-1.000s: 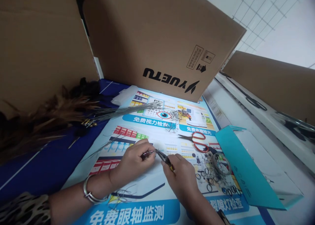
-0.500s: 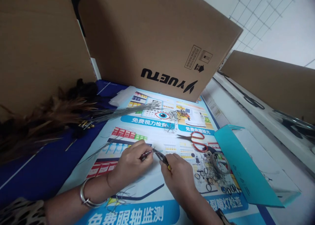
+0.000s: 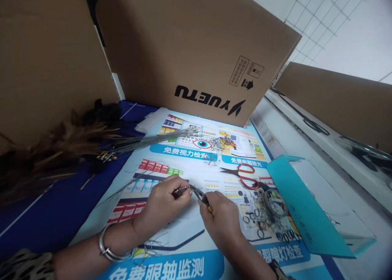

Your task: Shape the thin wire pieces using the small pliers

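My left hand (image 3: pixel 168 196) is closed in a pinch round a small dark reddish piece (image 3: pixel 179 191), whose kind I cannot make out. Pliers (image 3: pixel 200 196) with dark jaws and a yellow-and-black handle are gripped in my right hand (image 3: pixel 223 214). Their tips meet the end of the reddish piece, at my left fingertips. Whether the jaws hold a wire there is too small to tell. Beyond my right hand lie red-handled scissors (image 3: pixel 241 174), blades pointing left. A tangle of thin wires and small dark rings (image 3: pixel 260 218) spreads to the right of that hand.
A printed sheet (image 3: pixel 183 227) covers the work surface. Behind it stands a large cardboard box (image 3: pixel 183 47). A bundle of thin wires (image 3: pixel 153 139) and brown feathers (image 3: pixel 79 133) lie at the left. On the right are a wire coil (image 3: pixel 275 202) and an open teal box (image 3: pixel 301 206).
The plier tips have shifted slightly left, against the small reddish piece. My right hand has moved a little left with them; my left hand stays almost in place.
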The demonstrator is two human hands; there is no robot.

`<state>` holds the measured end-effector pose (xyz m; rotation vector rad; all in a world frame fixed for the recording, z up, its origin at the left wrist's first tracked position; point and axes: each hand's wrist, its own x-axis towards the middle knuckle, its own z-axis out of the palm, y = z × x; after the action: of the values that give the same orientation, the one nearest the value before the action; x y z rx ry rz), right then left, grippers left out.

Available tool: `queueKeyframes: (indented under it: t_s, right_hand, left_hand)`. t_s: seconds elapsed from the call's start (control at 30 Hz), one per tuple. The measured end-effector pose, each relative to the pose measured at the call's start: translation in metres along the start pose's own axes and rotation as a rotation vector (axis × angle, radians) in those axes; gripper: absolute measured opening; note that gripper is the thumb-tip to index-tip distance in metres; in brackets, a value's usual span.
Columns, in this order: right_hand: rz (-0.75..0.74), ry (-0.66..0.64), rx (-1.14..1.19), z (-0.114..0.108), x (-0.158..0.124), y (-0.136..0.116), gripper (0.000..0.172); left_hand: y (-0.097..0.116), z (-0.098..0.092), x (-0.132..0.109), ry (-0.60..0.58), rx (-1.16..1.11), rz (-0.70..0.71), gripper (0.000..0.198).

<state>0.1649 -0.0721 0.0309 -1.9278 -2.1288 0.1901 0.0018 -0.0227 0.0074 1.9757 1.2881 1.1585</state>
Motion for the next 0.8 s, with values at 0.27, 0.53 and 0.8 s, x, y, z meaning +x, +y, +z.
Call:
queueKeyframes:
  t_s: [0.27,0.53,0.8]
  right_hand:
    - [0.004,-0.006,0.039,0.001,0.0,0.002,0.009]
    - [0.057,-0.093,0.222,-0.004,0.004,0.006,0.022]
    - [0.052,-0.264,0.553,-0.006,0.004,0.018,0.032]
  left_hand:
    - [0.004,0.0,0.001,-0.048,-0.076,-0.146,0.006]
    - [0.003,0.001,0.002,-0.159,-0.193,-0.267,0.009]
    - [0.003,0.0,0.004,-0.256,-0.351,-0.313,0.01]
